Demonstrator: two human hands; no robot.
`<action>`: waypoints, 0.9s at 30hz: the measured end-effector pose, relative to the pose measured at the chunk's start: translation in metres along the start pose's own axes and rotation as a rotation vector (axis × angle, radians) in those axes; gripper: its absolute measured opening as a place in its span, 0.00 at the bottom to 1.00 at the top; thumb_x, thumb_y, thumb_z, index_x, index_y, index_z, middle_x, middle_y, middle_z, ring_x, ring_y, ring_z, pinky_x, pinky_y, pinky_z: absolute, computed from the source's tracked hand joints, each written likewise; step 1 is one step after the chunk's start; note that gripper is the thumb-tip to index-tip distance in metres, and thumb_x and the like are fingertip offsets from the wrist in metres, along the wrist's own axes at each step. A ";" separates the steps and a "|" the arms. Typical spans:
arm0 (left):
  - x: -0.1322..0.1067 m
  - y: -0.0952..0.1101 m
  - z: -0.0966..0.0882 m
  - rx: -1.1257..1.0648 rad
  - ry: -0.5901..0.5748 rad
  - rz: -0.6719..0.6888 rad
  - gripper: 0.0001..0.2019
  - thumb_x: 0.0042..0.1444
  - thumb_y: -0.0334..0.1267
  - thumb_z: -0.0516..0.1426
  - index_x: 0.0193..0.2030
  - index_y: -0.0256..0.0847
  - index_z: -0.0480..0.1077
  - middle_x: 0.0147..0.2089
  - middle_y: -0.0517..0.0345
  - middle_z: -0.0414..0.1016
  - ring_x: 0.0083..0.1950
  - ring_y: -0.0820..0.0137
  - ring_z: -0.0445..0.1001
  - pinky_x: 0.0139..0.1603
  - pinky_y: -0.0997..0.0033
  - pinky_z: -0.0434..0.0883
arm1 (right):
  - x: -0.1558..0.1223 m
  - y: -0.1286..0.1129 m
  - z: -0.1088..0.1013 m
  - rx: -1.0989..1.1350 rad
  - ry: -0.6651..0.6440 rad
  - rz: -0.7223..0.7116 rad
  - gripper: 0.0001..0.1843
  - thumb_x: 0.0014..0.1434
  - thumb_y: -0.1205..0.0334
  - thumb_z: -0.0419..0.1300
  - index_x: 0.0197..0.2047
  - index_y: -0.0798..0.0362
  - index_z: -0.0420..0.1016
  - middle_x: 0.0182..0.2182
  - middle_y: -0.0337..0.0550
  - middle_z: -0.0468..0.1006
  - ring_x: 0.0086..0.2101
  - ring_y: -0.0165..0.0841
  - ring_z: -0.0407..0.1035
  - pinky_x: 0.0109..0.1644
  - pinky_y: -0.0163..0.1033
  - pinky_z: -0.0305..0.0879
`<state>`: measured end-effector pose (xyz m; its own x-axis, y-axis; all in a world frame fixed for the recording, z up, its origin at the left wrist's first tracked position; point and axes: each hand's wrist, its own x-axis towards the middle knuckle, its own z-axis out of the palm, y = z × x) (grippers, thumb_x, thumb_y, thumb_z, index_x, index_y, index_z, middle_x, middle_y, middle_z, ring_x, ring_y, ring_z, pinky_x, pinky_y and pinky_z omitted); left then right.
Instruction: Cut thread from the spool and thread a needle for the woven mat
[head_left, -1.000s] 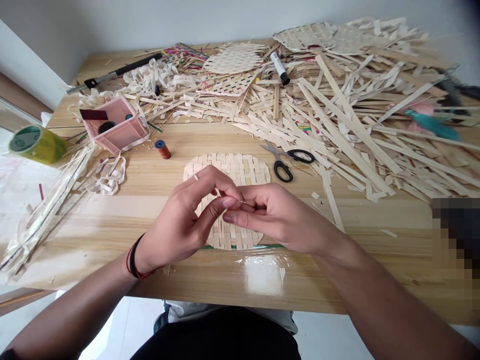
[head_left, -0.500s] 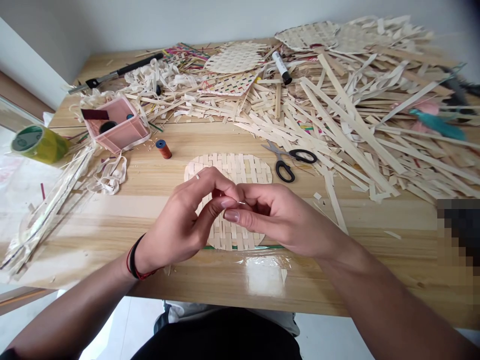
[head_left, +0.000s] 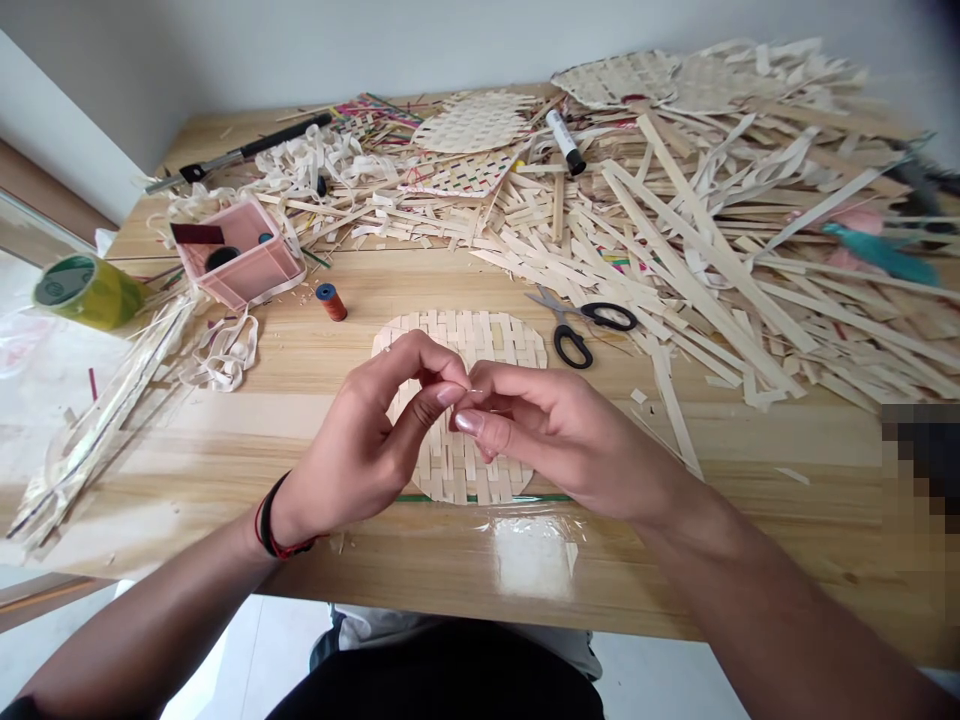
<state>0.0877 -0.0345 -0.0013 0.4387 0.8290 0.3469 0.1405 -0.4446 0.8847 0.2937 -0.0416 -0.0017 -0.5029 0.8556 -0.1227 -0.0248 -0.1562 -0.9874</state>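
Above a round woven mat (head_left: 450, 480) of pale flat strips, my two hands meet at the fingertips. My left hand (head_left: 382, 430) is closed in a pinch of thumb and forefinger on a tiny, thin, shiny needle (head_left: 475, 391), whose end pokes out to the right. My right hand (head_left: 547, 430) is curled beside it, with thumb and forefinger close to the needle; whatever lies between them is too fine to make out. A spool of orange-brown thread (head_left: 331, 302) stands to the left of the mat. Black-handled scissors (head_left: 574, 345) lie to its right.
Loose pale strips (head_left: 525, 215) pile across the back and right. A pink box (head_left: 244, 260) and a roll of yellow-green tape (head_left: 90, 290) stand at left. A glue stick (head_left: 565, 140) and woven pieces (head_left: 476, 120) rest on the pile. Clear film (head_left: 532, 555) lies near the front edge.
The right thumb and forefinger have spread a little, and the right thumb has shifted slightly. The needle's tip has moved slightly up and left. The whole view has shifted a little.
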 end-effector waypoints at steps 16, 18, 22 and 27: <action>0.000 0.000 0.001 0.070 0.072 0.015 0.05 0.76 0.38 0.60 0.45 0.43 0.72 0.40 0.56 0.76 0.41 0.68 0.74 0.44 0.63 0.73 | 0.000 0.005 0.006 0.082 0.020 -0.053 0.09 0.65 0.59 0.73 0.38 0.53 0.80 0.29 0.35 0.71 0.30 0.27 0.61 0.35 0.36 0.59; 0.000 -0.001 0.001 0.074 0.078 0.010 0.05 0.76 0.38 0.60 0.45 0.43 0.72 0.40 0.56 0.76 0.41 0.68 0.74 0.45 0.62 0.73 | 0.000 0.004 0.006 0.072 0.029 -0.068 0.10 0.65 0.59 0.73 0.38 0.53 0.79 0.31 0.36 0.72 0.32 0.28 0.63 0.37 0.36 0.61; -0.001 -0.001 0.002 0.061 0.078 -0.007 0.05 0.76 0.37 0.59 0.45 0.43 0.72 0.41 0.56 0.76 0.41 0.67 0.74 0.45 0.62 0.72 | 0.000 0.004 0.007 0.045 0.050 -0.052 0.10 0.66 0.57 0.72 0.42 0.53 0.80 0.37 0.41 0.78 0.36 0.31 0.68 0.39 0.37 0.64; -0.002 -0.001 0.003 0.069 0.080 0.023 0.04 0.76 0.35 0.60 0.46 0.43 0.72 0.41 0.56 0.75 0.42 0.68 0.73 0.46 0.62 0.70 | 0.002 0.009 0.013 0.168 0.054 -0.009 0.13 0.63 0.55 0.76 0.45 0.53 0.82 0.39 0.41 0.81 0.39 0.32 0.72 0.44 0.38 0.68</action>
<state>0.0889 -0.0367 -0.0042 0.3707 0.8415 0.3930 0.1932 -0.4837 0.8536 0.2813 -0.0477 -0.0095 -0.4549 0.8820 -0.1233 -0.1757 -0.2246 -0.9585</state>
